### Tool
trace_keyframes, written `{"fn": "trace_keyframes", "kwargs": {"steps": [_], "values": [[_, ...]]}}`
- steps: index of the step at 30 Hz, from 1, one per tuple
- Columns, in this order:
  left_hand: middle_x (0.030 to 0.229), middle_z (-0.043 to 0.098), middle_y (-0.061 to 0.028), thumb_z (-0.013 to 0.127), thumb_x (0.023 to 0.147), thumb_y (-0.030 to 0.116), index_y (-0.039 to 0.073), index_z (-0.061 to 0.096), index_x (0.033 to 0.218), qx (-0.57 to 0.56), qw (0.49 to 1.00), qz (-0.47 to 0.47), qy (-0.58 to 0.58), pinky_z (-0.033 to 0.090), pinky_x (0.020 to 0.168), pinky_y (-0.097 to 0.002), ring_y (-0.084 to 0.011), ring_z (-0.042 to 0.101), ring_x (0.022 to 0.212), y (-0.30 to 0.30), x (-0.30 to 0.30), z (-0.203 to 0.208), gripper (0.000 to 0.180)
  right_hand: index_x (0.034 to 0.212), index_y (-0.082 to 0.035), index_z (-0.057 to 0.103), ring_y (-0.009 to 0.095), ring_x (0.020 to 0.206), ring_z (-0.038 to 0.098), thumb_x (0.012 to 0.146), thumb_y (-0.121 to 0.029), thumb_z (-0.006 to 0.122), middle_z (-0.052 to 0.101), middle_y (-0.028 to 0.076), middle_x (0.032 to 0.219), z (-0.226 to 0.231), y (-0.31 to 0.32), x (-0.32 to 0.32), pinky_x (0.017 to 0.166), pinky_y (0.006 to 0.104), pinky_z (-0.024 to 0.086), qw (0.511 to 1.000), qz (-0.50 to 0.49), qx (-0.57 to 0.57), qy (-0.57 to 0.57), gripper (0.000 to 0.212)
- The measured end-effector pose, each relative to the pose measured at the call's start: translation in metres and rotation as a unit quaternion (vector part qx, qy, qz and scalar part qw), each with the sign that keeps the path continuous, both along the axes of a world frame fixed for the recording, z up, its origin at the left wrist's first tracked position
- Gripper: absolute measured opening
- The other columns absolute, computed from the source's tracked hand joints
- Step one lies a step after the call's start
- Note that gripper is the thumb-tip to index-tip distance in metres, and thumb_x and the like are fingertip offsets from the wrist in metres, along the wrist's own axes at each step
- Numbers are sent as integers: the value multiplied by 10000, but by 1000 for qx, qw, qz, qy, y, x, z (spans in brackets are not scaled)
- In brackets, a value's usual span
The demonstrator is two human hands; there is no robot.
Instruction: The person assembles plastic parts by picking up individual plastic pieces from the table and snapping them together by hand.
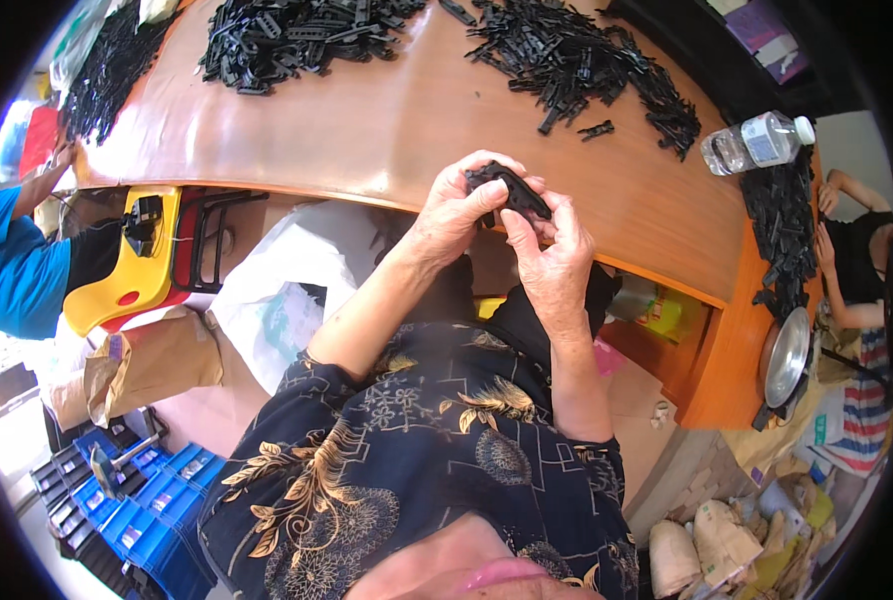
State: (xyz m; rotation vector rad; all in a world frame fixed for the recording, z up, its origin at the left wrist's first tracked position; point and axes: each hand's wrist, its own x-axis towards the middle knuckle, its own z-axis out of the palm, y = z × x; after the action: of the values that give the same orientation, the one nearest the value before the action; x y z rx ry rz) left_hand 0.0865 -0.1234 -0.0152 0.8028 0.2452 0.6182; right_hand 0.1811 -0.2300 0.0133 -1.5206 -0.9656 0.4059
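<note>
Just over the near edge of the wooden table (386, 130), both hands hold a black plastic part (514, 190), long and narrow with a curved outline. My left hand (458, 205) grips its left end, thumb laid across the front. My right hand (554, 240) pinches the right end between thumb and fingers. The fingers cover some of the part, so its full shape is hidden. Beyond the hands lie a heap of small black plastic pieces (306, 35) and another heap of black pieces (576, 65), with a single loose piece (596, 130) beside it.
A clear plastic bottle (756, 145) lies at the right, near a metal dish (786, 357) and more black pieces (778, 230). One person in blue (16, 265) is at the left, another person (856, 250) at the right. A yellow chair (131, 280) and white bag (291, 280) stand left below the table.
</note>
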Motion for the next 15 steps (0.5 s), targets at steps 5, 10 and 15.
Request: {"fn": "trace_keyframes", "kwargs": {"steps": [5, 10, 15], "values": [[1061, 661, -164, 699, 870, 218, 40, 571, 1093, -27, 998, -23, -45, 514, 916, -396, -255, 628, 1030, -1, -6, -3, 313, 996, -1, 579, 227, 643, 669, 826, -128, 737, 666, 129, 794, -2, -1, -6, 566, 317, 526, 995, -6, -30, -99, 265], [1066, 654, -172, 730, 849, 240, 42, 553, 1114, -42, 997, -17, -63, 518, 914, -389, -271, 636, 1020, -2, -10, -10, 376, 958, -14, 572, 328, 685, 657, 816, -131, 734, 655, 150, 813, -13, 0, -10, 603, 385, 526, 989, -12, -12, -145, 245], [1140, 635, -173, 707, 868, 235, 42, 529, 1201, -111, 991, -39, -56, 518, 909, -399, -268, 633, 1029, -4, -13, 2, 424, 999, -13, 560, 310, 693, 653, 822, -134, 733, 642, 137, 816, -16, -1, -7, 613, 378, 525, 980, 1, -27, -199, 276]]}}
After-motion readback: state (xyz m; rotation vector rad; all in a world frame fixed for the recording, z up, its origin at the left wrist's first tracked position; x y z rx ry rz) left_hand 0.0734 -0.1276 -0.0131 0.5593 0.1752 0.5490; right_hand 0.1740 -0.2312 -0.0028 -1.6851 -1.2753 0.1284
